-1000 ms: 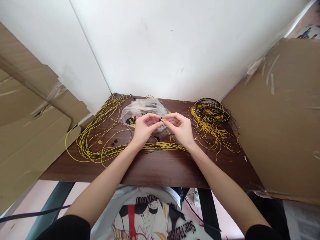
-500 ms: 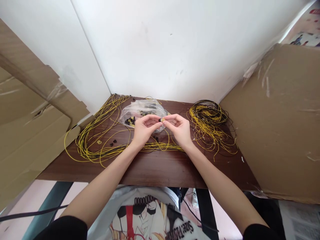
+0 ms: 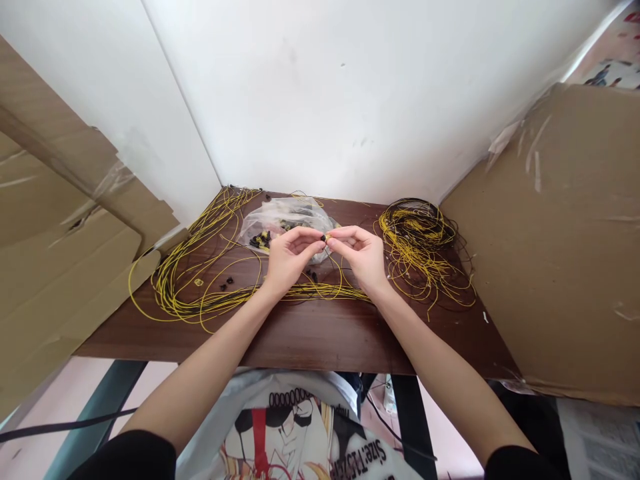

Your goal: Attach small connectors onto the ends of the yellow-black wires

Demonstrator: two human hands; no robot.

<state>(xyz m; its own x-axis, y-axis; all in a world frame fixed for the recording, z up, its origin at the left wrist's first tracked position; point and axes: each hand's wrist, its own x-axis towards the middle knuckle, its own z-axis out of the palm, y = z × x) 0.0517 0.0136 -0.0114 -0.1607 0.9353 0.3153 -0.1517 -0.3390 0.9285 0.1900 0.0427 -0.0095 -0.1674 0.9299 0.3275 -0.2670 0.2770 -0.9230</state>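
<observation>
My left hand [image 3: 290, 259] pinches a small black piece [image 3: 323, 238] between thumb and forefinger. Against it, my right hand [image 3: 361, 257] pinches a small yellow piece [image 3: 328, 236]; the two pieces meet between my fingertips, too small to make out fully. A thin wire hangs below the fingers. Behind my left hand lies a clear plastic bag [image 3: 255, 220] with several black and yellow small parts [image 3: 261, 240] in it. Under my wrists a bundle of yellow and black wires [image 3: 320, 291] runs across the table.
A coiled heap of yellow and black wires [image 3: 420, 230] lies at the right. More wires [image 3: 170, 293] curve along the left. Loose black bits [image 3: 227, 283] and a yellow bit [image 3: 199, 283] rest on the brown table [image 3: 320, 340]. Cardboard [image 3: 550, 253] stands at both sides, a white wall behind.
Both hands have shifted very slightly to the right with the small pieces still pinched. The black and yellow pieces appear closer together. The wires on the table stay in place.
</observation>
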